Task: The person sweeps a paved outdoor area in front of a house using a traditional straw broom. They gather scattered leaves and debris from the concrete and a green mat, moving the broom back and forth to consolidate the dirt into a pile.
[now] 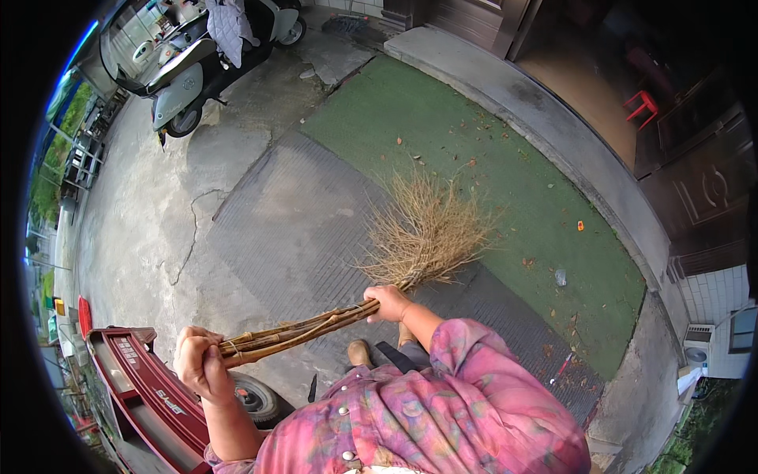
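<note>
A broom (300, 330) made of bundled twigs slants across my front, with its handle of several tied sticks running from lower left to upper right. My left hand (202, 363) is wrapped round the top end of the handle. Lower on the sticks, my right hand (387, 302) grips the broom just behind the twig head (426, 225). The bushy head spreads over the border between the grey ribbed ground strip (292, 213) and the green mat (403, 110). Whether the twig tips touch the ground I cannot tell.
Scattered leaves (527, 262), a clear crumpled scrap (560, 277) and a small orange wrapper (580, 226) lie on the green mat. A concrete step (505, 91) borders it before an open doorway. Parked scooters (185, 79) stand far left; a red vehicle (158, 395) is near left.
</note>
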Available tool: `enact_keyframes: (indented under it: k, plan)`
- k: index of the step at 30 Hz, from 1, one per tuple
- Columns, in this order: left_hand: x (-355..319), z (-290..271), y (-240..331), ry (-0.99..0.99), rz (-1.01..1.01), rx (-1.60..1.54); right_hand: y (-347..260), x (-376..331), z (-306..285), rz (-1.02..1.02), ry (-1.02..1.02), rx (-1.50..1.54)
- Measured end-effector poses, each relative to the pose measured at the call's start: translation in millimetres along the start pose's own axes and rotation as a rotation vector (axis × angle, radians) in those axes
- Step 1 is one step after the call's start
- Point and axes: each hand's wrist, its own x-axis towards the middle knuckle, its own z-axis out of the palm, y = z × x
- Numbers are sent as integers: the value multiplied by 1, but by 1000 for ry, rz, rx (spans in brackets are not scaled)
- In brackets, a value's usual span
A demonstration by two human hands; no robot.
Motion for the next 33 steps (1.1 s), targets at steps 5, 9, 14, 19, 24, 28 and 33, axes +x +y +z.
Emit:
enact_keyframes:
  k: [5,9,14,19,24,28,33]
  plan:
    - [-17,145,-18,-378,-9,-261,101,-198,2,535,116,29]
    - [-88,249,-40,-684,-257,-418,99,-311,-36,977,14,-112]
    - [-94,281,-81,-800,-672,-597,28,-329,-83,1024,-107,-243]
    - [-1,209,-128,-326,-693,-738,-41,-209,-147,734,3,-310]
    - [95,39,-136,32,-259,-656,-96,-72,-183,107,158,-357]
    - [119,-83,-102,228,65,-414,-147,54,-190,-319,271,-322]
    - [143,-102,-105,357,314,-36,-167,222,-177,-514,226,-294]
